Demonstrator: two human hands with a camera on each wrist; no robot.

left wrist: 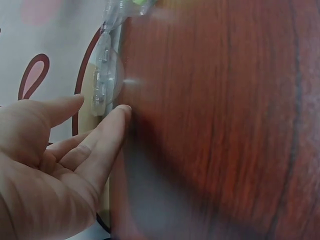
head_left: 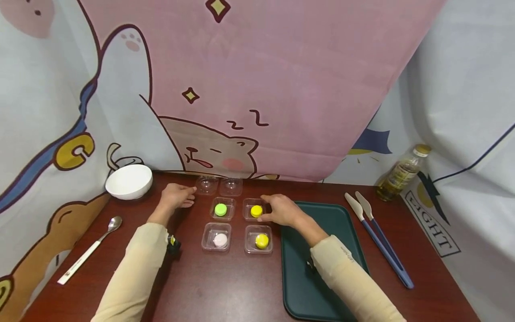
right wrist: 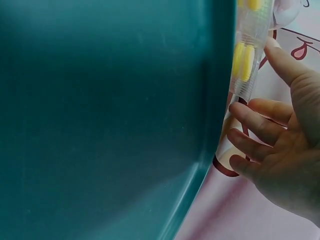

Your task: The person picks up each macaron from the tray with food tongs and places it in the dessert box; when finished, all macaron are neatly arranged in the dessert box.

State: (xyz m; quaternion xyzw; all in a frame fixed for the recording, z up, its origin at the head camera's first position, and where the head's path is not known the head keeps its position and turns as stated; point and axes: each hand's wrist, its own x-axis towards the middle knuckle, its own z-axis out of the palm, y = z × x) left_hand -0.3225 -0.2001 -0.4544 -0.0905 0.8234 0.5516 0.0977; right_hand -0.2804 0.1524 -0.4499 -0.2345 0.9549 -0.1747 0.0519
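Observation:
My right hand [head_left: 281, 209] is spread around a clear plastic box [head_left: 246, 217] holding a yellow macaron [head_left: 256, 211]. Its thumb and fingertips are right at opposite sides of the box, as the right wrist view also shows. Nearer me stands another clear box with a yellow macaron [head_left: 262, 241]. To the left are two more boxes, with a green macaron [head_left: 220, 209] and a pale pink macaron [head_left: 220, 240]. My left hand [head_left: 177, 197] holds nothing, its fingertips just left of an empty clear plastic piece [head_left: 207, 185]. Beside that lies a matching clear piece [head_left: 231, 187].
A dark green tray [head_left: 297, 286] lies under the right forearm. Right of it are blue-handled tongs [head_left: 382, 241] and an oil bottle [head_left: 402, 173]. A white bowl [head_left: 128, 181] and a spoon [head_left: 90, 250] are at the left. Printed cloth hangs behind the table.

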